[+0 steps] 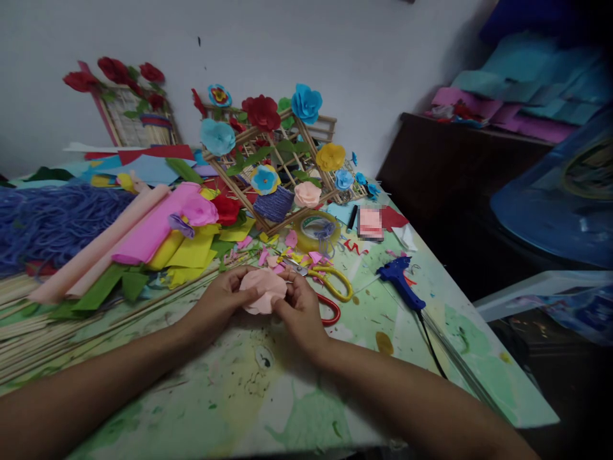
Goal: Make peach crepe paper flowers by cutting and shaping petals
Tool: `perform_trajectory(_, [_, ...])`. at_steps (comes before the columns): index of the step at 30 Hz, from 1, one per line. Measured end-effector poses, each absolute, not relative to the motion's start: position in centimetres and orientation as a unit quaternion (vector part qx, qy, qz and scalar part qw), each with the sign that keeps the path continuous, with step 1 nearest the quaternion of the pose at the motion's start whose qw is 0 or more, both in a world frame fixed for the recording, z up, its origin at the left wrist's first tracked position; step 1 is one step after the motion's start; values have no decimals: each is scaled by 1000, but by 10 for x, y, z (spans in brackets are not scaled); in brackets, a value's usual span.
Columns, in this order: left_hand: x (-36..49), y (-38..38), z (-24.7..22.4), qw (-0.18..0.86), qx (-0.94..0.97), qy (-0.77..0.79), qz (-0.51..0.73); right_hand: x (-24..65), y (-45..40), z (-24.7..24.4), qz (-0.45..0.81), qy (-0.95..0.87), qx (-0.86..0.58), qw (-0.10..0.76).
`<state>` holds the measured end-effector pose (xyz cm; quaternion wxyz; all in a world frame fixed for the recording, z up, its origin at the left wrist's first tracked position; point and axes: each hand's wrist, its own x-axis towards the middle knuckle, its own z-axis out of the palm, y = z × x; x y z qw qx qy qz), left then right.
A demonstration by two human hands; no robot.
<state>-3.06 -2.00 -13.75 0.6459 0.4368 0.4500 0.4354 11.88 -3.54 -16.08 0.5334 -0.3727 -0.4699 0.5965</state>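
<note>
Between my two hands is a pale pink paper flower (261, 289) with rounded petals, held just above the table. My left hand (225, 292) pinches its left side, thumb on top and fingers behind. On the right side, my right hand (301, 308) grips it the same way, thumb pressing near the lower edge. Scissors (342, 284) with one yellow and one red handle lie right beside my right hand, partly hidden by it. Pink and yellow paper scraps (272, 260) are scattered just beyond my fingers.
A bamboo-stick frame (239, 185) covered with paper flowers stands at the back. A roll of tape (304, 239) sits before it. A blue glue gun (402, 281) lies right, its cord trailing forward. Rolled pink paper (156, 227), purple yarn (57, 223) and thin sticks (43, 345) fill the left.
</note>
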Motion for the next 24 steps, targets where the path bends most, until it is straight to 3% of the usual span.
perform_trajectory(12, [-30,-20,-135,675,391,410,474,119,-36,-156,603,-458,-368,539])
perform_trajectory(19, [-32,-16,-138,579,485,485,441,118,-37,-158,589,-486,-368,530])
perform_trajectory(24, [-36,-7,-135,509,509,517,463,120,-46,-155,471,-596,-382,526])
